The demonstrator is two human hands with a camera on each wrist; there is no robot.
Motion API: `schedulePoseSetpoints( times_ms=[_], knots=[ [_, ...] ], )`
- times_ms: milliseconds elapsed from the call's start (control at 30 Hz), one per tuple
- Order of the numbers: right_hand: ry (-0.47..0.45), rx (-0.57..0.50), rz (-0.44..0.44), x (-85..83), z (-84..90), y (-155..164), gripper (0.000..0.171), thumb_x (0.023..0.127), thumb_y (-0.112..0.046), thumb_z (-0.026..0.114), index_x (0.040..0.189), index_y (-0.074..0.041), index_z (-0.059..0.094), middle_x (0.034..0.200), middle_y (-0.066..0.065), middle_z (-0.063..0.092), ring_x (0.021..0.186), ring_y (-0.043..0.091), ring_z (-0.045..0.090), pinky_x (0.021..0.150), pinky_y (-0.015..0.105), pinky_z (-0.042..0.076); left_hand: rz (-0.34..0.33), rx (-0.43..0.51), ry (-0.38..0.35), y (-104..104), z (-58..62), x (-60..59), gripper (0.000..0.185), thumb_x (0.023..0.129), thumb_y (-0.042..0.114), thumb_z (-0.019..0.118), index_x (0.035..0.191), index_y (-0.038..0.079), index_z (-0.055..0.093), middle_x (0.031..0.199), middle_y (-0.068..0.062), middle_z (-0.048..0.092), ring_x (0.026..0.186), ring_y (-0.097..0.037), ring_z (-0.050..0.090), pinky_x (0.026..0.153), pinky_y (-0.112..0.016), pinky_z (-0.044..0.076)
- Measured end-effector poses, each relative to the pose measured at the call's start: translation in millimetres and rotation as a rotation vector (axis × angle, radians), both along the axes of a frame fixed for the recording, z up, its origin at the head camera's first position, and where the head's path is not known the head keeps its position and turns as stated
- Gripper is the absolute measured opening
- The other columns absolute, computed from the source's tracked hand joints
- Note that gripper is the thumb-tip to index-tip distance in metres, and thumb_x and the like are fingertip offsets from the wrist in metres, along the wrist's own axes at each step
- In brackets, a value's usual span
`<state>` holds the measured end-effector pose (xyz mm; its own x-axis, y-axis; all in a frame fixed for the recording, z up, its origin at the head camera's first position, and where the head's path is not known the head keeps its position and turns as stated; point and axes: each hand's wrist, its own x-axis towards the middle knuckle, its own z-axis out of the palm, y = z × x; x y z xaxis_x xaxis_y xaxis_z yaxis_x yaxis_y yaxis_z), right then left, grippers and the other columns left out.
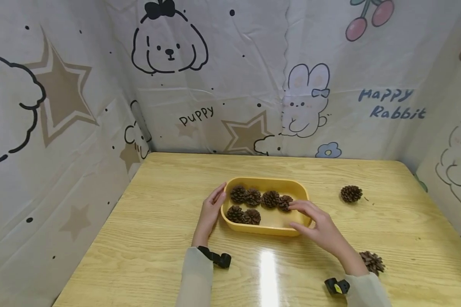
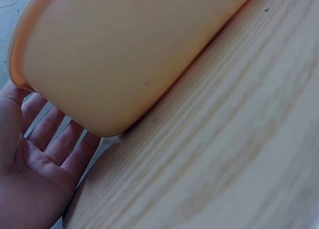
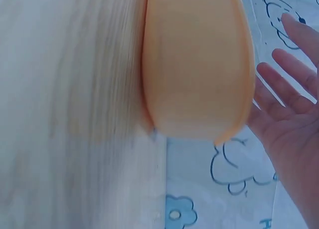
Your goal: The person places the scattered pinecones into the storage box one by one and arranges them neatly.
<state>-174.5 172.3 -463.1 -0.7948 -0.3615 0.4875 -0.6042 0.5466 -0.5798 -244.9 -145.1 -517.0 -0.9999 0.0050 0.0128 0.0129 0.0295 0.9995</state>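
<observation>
A yellow oval tray (image 1: 266, 181) sits mid-table and holds several brown pine cones (image 1: 246, 196). My left hand (image 1: 214, 204) lies against the tray's left end with straight fingers; the left wrist view shows its open palm (image 2: 37, 159) beside the tray wall (image 2: 124, 54). My right hand (image 1: 309, 214) reaches over the tray's right end. Its fingers stretch toward the rightmost cone (image 1: 285, 202) and its thumb lies along the front wall. In the right wrist view those fingers (image 3: 289, 79) are spread and straight beside the tray (image 3: 197, 64), holding nothing.
Two loose pine cones lie on the wooden table: one (image 1: 351, 193) to the right of the tray, another (image 1: 372, 262) near my right wrist. Cartoon-printed cloth walls (image 1: 253, 76) enclose the table on the left, back and right.
</observation>
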Motion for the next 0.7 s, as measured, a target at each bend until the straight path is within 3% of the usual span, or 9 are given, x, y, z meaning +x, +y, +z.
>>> schedulePoseSetpoints(
  times_ms=[167, 500, 700],
  knots=[
    [0.034, -0.08, -0.012, 9.5, -1.4, 16, 0.048, 0.075, 0.002, 0.079, 0.12, -0.008, 0.066, 0.122, 0.016, 0.064, 0.115, -0.01, 0.052, 0.099, 0.002, 0.041, 0.001, 0.007, 0.003, 0, -0.9, -1.2, 0.048, 0.101, 0.032, 0.054, 0.146, 0.018, 0.048, 0.152, -0.005, 0.046, 0.142, -0.023, 0.043, 0.119, -0.039, 0.036],
    [0.04, -0.049, -0.124, 29.7, -1.1, 48, 0.052, 0.072, 0.003, 0.081, 0.121, -0.008, 0.066, 0.124, 0.012, 0.064, 0.124, -0.017, 0.044, 0.103, -0.002, 0.033, 0.013, -0.017, 0.003, 0, -0.2, 0.6, 0.047, 0.101, 0.033, 0.054, 0.145, 0.018, 0.05, 0.152, -0.006, 0.047, 0.142, -0.024, 0.044, 0.119, -0.04, 0.036],
    [0.051, -0.054, -0.182, 41.2, -2.2, 66, 0.054, 0.072, 0.004, 0.082, 0.121, -0.013, 0.066, 0.124, 0.001, 0.063, 0.121, -0.017, 0.045, 0.1, -0.005, 0.032, 0.012, -0.015, 0.001, 1, -0.6, 0.2, 0.046, 0.101, 0.032, 0.054, 0.145, 0.019, 0.05, 0.152, -0.005, 0.047, 0.142, -0.023, 0.044, 0.119, -0.04, 0.036]
  ],
)
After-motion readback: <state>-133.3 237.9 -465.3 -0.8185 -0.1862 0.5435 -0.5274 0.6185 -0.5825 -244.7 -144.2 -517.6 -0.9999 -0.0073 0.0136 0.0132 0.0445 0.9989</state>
